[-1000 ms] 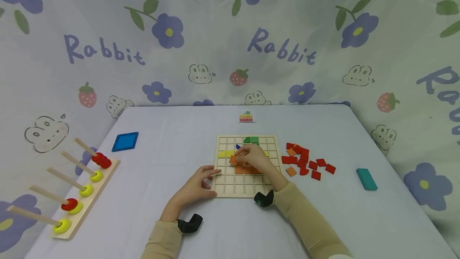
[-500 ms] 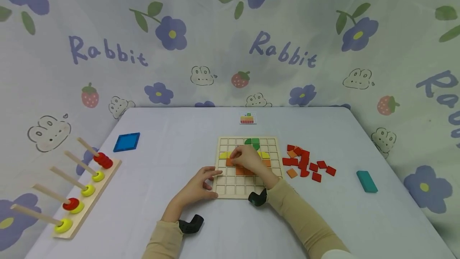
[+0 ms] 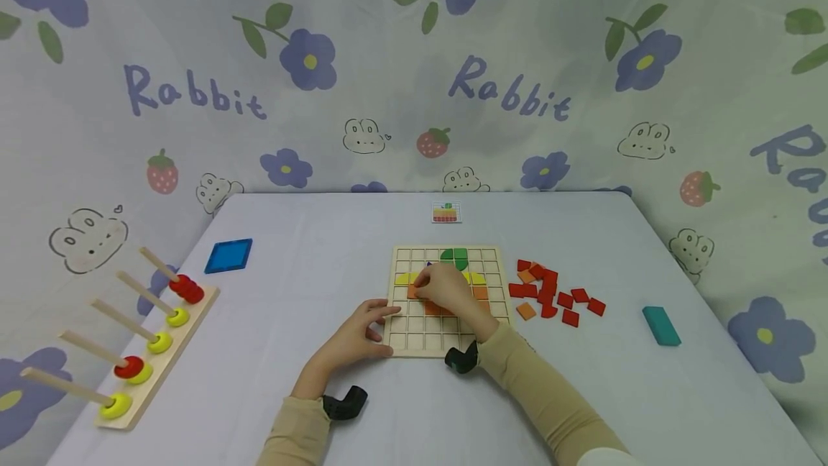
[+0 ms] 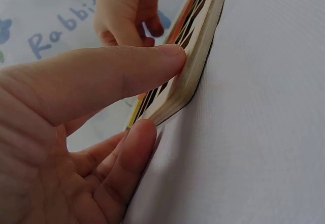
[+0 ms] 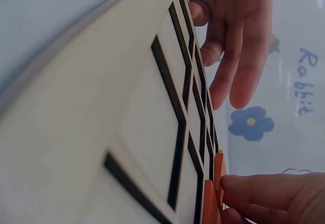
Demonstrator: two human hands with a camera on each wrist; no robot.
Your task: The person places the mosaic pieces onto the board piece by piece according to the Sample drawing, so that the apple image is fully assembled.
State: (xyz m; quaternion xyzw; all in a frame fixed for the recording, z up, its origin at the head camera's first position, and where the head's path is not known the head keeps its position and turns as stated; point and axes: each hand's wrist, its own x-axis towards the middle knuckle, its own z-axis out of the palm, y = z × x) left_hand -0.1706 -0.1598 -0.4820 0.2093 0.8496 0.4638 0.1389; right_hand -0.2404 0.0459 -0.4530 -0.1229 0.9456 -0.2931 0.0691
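Note:
A pale wooden grid board [image 3: 404,336] lies mid-table, bearing green, yellow and orange tiles. My right hand [image 3: 449,290] bends over it, thumb and fingertips at an orange square tile [image 3: 412,293] on the left of an orange row. In the right wrist view those fingertips touch an orange tile [image 5: 219,170]; the hand covers part of the rows in the head view. My left hand [image 3: 352,333] rests at the board's near left corner, fingers apart. One finger lies on the rim and another touches the side edge [image 4: 188,89] in the left wrist view.
Red tiles [image 3: 548,288] and a few orange ones lie scattered right of the board. A small pattern card [image 3: 446,212] lies behind it. A teal block [image 3: 661,326] is at far right. On the left stand a blue tray [image 3: 228,256] and a pegged ring stand [image 3: 171,351].
My right hand has brought the orange square tile down to the left part of the board, and now stays nearly still there. The left hand keeps its place at the corner.

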